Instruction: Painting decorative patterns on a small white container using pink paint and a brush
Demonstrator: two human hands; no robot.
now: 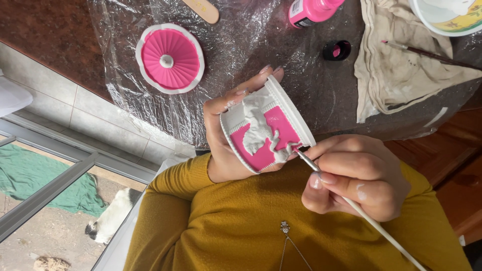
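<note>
— Head view, centre of the frame: what do we have in our hands?

— Our left hand [226,145] is wrapped around a small white box [266,128] with a pink panel and a raised white figure on its side. The fingers [241,90] curl over its upper left edge, fingertips reaching the rim, while the palm backs it from the left. It is lifted off the table, just above our mustard sleeve.

— And the other one?

— Our right hand [359,178], lower right of centre, pinches a thin white-handled paintbrush [351,206] between thumb and fingers, closed tight on the shaft. The brush tip touches the lower right corner of the pink panel, beside the white figure.

— What sits around them?

— At upper left, a round pink lid [169,58] with a white rim and knob lies on crinkled plastic wrap [241,40]. Along the top edge stand a pink paint bottle [314,11] and, to its right, its black cap [336,50]. A beige cloth [396,65] lies at upper right with a second brush [427,52] across it.

— What can we not make out?

— The bottle, a wooden stick [203,10] and a bowl [444,17] in the top right corner are cut off by the frame. The paintbrush handle runs out at the bottom. The box's far side is hidden behind our left palm, and the shape of the figure is hard to read.
</note>
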